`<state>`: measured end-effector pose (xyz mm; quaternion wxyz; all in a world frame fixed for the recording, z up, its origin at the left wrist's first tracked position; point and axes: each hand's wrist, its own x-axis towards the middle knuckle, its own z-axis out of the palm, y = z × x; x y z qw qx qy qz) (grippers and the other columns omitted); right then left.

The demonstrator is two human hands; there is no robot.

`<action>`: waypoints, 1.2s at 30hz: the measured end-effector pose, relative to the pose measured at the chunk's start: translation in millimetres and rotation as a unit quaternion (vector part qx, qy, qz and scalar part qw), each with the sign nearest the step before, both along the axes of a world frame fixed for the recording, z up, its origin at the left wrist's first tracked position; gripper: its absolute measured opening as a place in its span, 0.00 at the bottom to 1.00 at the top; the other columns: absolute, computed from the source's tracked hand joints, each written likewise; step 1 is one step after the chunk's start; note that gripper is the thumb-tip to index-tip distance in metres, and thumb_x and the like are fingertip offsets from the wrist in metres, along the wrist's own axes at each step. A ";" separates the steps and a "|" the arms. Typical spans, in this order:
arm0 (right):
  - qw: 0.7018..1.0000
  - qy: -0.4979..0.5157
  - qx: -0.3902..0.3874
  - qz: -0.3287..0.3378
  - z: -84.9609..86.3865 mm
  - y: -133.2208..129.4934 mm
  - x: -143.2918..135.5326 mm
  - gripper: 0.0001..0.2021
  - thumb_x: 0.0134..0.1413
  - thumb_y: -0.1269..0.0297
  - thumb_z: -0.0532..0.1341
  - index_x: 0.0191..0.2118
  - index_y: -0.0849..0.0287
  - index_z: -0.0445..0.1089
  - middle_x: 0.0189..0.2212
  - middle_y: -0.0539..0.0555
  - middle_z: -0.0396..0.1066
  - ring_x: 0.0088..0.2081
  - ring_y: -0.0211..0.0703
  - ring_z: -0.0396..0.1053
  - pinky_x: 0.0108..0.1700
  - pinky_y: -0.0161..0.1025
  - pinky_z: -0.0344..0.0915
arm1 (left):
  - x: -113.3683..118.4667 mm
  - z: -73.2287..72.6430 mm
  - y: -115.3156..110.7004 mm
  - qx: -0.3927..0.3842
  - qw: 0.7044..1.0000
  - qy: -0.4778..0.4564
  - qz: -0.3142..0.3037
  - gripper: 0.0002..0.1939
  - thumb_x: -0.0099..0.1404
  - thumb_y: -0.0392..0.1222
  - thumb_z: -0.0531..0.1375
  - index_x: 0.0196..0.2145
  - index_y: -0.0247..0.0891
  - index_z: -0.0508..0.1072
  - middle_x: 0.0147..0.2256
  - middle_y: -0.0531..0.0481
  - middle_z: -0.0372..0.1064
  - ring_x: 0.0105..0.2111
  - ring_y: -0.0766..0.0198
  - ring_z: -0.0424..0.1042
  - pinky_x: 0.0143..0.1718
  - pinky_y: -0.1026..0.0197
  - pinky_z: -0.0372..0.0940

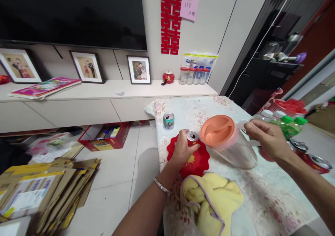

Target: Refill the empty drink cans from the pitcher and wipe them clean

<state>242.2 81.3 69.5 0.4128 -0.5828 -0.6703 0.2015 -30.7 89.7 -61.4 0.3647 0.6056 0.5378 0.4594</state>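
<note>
My left hand [182, 147] is wrapped round a red drink can [193, 138] with its top opened. That can is over a red scalloped plate [200, 161] with a gold pattern. By its handle, my right hand [267, 134] grips a clear pitcher [239, 154] with an orange lid [217, 129]. The pitcher is tilted to the left, its lid close beside the can. Whether liquid is flowing from it I cannot tell. A green and silver can [169, 120] stands behind my left hand. In front of the plate lies a crumpled yellow towel [213, 204].
Green-capped bottles [290, 124] and more red cans [318, 163] stand at the table's right side. A flowered tablecloth [272, 194] covers the table. Flattened cardboard [60, 190] and a red box [107, 138] lie on the floor at left. A low white cabinet [115, 92] runs behind.
</note>
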 end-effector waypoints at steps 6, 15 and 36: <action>0.996 -0.084 -0.005 0.009 5.7 2.8 -6.5 0.32 0.57 0.29 0.59 0.22 0.55 0.62 0.20 0.49 0.55 0.25 0.39 0.53 0.27 0.39 0.49 | 0.8 -1.7 0.4 0.001 1.000 0.005 0.006 0.31 0.56 0.41 0.72 0.53 0.46 0.64 0.52 0.44 0.72 0.56 0.46 0.72 0.54 0.50 0.66; 0.990 -0.142 -0.009 0.013 8.8 9.1 -10.6 0.34 0.56 0.25 0.55 0.22 0.56 0.60 0.20 0.48 0.55 0.25 0.38 0.53 0.28 0.38 0.50 | 3.7 -5.7 1.1 0.002 1.000 0.029 0.009 0.33 0.58 0.44 0.72 0.55 0.46 0.61 0.57 0.42 0.68 0.59 0.47 0.70 0.56 0.48 0.66; 0.970 -0.242 -0.003 0.017 20.2 14.8 -23.8 0.38 0.52 0.19 0.46 0.21 0.54 0.56 0.18 0.48 0.56 0.22 0.39 0.56 0.28 0.39 0.53 | 11.8 8.6 -5.6 -0.025 0.989 0.136 0.051 0.31 0.61 0.45 0.70 0.57 0.43 0.61 0.57 0.41 0.70 0.62 0.48 0.69 0.57 0.50 0.66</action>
